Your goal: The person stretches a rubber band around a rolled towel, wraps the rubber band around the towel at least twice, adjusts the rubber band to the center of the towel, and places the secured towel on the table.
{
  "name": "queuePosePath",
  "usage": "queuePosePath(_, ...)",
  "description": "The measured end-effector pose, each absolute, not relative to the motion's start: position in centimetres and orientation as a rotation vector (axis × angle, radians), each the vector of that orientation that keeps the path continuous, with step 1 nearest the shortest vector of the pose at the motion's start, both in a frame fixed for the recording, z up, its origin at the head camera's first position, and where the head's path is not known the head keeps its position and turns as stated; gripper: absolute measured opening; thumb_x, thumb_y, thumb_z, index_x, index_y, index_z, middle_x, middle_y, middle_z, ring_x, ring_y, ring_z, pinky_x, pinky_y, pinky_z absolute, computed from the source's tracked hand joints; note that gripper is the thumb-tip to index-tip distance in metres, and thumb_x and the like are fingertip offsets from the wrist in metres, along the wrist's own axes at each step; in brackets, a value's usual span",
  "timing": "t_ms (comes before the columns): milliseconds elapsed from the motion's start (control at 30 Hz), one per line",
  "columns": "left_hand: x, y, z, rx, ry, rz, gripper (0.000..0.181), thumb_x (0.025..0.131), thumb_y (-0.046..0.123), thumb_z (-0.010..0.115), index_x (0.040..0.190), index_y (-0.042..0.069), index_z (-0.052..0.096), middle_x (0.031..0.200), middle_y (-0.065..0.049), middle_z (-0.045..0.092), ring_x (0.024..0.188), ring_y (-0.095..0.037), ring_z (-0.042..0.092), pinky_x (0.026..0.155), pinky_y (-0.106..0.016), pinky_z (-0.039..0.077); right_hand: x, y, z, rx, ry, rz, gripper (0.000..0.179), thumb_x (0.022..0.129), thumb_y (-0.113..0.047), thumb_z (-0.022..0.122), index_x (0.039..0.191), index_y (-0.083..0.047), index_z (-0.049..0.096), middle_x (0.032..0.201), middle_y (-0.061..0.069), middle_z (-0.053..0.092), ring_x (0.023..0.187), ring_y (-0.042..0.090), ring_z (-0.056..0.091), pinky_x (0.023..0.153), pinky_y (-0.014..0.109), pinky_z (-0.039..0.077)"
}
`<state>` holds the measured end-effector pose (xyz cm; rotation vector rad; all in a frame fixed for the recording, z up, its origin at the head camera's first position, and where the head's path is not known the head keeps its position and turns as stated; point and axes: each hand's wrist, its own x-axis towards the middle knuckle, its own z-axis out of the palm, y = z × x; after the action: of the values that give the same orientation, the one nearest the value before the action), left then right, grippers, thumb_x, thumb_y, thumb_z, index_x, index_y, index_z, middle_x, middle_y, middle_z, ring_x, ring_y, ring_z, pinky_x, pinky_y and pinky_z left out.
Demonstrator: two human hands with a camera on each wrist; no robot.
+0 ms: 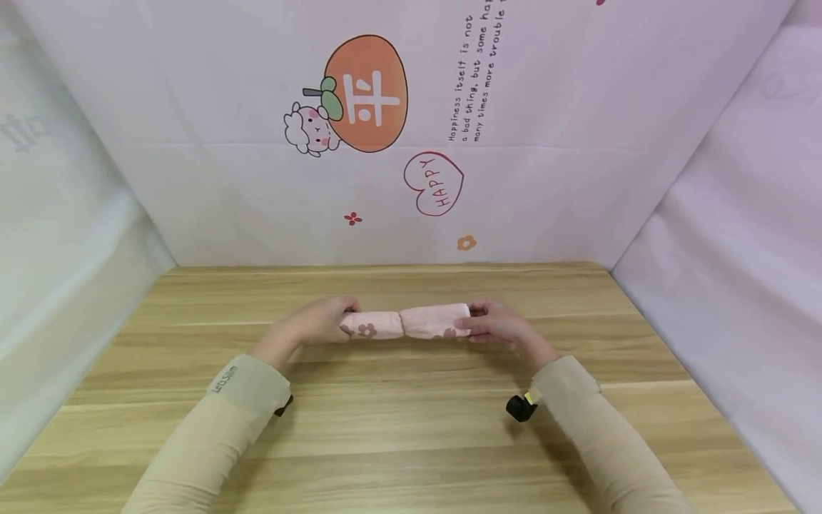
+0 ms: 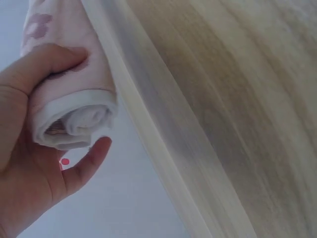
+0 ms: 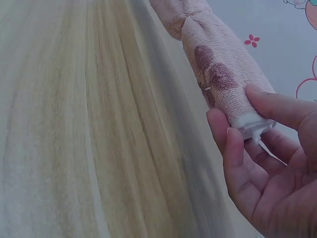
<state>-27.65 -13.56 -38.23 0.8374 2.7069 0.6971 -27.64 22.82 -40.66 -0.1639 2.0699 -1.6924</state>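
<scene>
A rolled pink towel [image 1: 433,321] with darker flower prints stretches between both hands, drawn in at its middle by a narrow crease. My left hand [image 1: 324,320] grips its left end, thumb over the printed side; in the left wrist view the white-edged, spiralled end of the roll [image 2: 74,119] shows beside the palm. At the other end, my right hand [image 1: 497,325] holds the roll between thumb and fingers. A short white thread hangs from that right end [image 3: 250,124] in the right wrist view.
The wood-grain table [image 1: 398,414] lies under the forearms. Behind it rises a white printed cloth backdrop [image 1: 257,207], with white cloth [image 1: 738,214] along both sides. A black wrist-camera piece [image 1: 520,408] juts out near the right sleeve.
</scene>
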Motion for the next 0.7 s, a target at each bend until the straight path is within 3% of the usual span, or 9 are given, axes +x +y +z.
queuePosePath(233,-27.71,-13.22,-38.20,0.776,2.787,0.494,0.030,0.087,0.008,0.080,0.115,0.006,0.069,0.110,-0.007,0.069,0.099,-0.024,0.062,0.090,-0.045,0.051,-28.08,22.79,-41.02,-0.119,2.108,-1.641,0.041,0.097,-0.005,0.070,0.129,0.012,0.053,0.099,0.008,0.066,0.080,0.016,0.069,0.070,0.025,0.057)
queuePosePath(500,-27.51,-13.06,-38.23,0.757,2.819,0.350,0.032,0.086,0.011,0.081,0.117,0.007,0.071,0.114,-0.010,0.070,0.105,-0.029,0.064,0.092,-0.049,0.051,-28.31,22.72,-41.21,-0.120,2.164,-1.558,0.040,0.094,-0.009,0.074,0.126,0.009,0.057,0.098,0.006,0.066,0.079,0.014,0.064,0.069,0.025,0.056)
queuePosePath(600,-27.54,-13.04,-38.44,0.756,2.827,0.329,0.032,0.087,0.011,0.080,0.117,0.007,0.071,0.114,-0.009,0.069,0.102,-0.027,0.064,0.091,-0.048,0.051,-28.30,22.72,-41.22,-0.137,2.201,-1.509,0.036,0.094,-0.012,0.076,0.120,0.006,0.060,0.095,0.006,0.066,0.081,0.016,0.064,0.069,0.026,0.055)
queuePosePath(700,-27.51,-13.00,-38.59,0.760,2.860,0.271,0.034,0.087,0.014,0.082,0.119,0.009,0.072,0.116,-0.009,0.066,0.104,-0.028,0.062,0.093,-0.055,0.049,-28.29,22.79,-41.26,-0.165,2.231,-1.474,0.029,0.093,-0.015,0.077,0.112,0.002,0.063,0.091,0.006,0.065,0.081,0.018,0.064,0.066,0.025,0.053)
